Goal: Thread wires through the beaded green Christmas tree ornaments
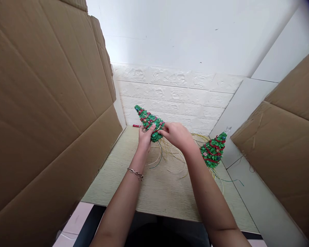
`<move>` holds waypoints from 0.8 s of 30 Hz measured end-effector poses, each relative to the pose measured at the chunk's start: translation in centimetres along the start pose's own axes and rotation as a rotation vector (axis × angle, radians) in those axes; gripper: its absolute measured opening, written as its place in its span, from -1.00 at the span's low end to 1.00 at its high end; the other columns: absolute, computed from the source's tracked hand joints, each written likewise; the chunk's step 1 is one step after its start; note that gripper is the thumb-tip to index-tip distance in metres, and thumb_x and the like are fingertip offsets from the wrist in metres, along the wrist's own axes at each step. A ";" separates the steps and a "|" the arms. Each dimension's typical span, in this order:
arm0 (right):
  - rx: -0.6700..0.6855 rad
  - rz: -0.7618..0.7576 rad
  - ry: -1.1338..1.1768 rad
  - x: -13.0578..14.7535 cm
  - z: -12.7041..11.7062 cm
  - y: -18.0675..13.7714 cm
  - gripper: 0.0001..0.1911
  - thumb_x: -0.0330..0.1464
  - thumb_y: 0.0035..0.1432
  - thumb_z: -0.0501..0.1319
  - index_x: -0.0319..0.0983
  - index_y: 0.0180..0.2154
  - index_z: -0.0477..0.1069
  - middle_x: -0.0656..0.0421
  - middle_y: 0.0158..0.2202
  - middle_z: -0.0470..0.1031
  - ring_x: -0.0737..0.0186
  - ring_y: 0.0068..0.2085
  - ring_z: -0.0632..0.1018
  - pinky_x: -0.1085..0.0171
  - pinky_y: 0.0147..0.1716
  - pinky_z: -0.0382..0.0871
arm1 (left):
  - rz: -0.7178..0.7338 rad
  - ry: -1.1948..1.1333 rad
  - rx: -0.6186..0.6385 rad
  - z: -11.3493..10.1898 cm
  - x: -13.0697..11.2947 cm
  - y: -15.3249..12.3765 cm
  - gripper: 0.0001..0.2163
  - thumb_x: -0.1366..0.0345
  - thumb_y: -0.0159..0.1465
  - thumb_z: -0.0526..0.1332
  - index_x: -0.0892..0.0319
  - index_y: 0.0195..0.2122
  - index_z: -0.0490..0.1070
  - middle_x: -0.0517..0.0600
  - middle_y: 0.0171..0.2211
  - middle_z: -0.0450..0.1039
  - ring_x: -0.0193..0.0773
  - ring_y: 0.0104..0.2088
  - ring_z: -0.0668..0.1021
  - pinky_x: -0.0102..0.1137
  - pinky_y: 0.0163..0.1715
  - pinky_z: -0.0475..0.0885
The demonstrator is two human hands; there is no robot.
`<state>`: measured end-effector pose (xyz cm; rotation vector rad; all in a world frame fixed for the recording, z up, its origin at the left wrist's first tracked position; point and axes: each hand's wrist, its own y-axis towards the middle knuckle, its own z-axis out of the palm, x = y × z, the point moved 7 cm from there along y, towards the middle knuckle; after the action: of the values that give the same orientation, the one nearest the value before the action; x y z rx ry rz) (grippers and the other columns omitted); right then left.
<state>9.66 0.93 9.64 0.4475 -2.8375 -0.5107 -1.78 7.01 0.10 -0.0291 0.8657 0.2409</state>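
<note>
A small green beaded Christmas tree (148, 118) with red garland and little ornaments is tilted, its tip up to the left. My left hand (145, 137) is closed round its lower part, with the thumb across the front. At the tree's lower right edge, the fingers of my right hand (176, 135) are pinched together against it, by the red garland. What lies between those fingertips is too small to make out. Thin yellow, white and green wires (161, 151) trail from the tree's base onto the table.
A second beaded Christmas tree (214, 151) with a clear star on top leans at the table's right side, wires below it. A red pen-like stick (136, 126) lies at the back left of the table (167, 192). Cardboard panels (54, 85) flank both sides; a white brick-patterned wall (177, 92) stands behind.
</note>
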 end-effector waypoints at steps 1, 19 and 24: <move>0.002 0.014 -0.015 -0.2 0.2 0.1 -0.75 -0.23 0.19 0.09 -0.22 -0.41 0.40 0.16 -0.44 0.47 0.27 -0.41 0.41 0.31 -0.49 0.03 | 0.006 -0.007 0.015 0.1 0.0 0.0 -0.58 0.30 -0.12 0.43 0.18 -0.26 0.30 -0.01 -0.32 0.50 -0.25 -0.31 0.58 -0.32 -0.20 0.44; -0.682 0.073 0.486 -2.2 -2.4 -1.0 -0.51 -0.18 0.32 -0.29 -0.22 -0.43 0.28 0.17 -0.48 0.32 0.30 -0.39 0.37 0.34 -0.35 0.20 | -0.123 -0.188 0.344 1.3 -0.6 -0.8 -0.49 -0.03 -0.06 0.35 0.15 -0.14 0.43 0.08 -0.07 0.49 -0.04 0.09 0.42 -0.21 0.03 0.36; -0.664 -0.011 0.394 -1.1 -2.7 -1.7 -0.49 -0.28 0.28 -0.32 -0.23 -0.41 0.33 0.08 -0.42 0.37 0.25 -0.34 0.40 0.29 -0.29 0.24 | -0.188 -0.178 0.414 1.3 -0.7 -1.6 -0.32 -0.22 -0.16 0.29 0.16 -0.12 0.42 0.14 -0.07 0.47 0.05 0.12 0.38 -0.11 0.06 0.32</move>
<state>11.90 -1.05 11.30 0.3740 -2.1277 -1.1606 -0.89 5.42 1.39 0.2921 0.7162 -0.1140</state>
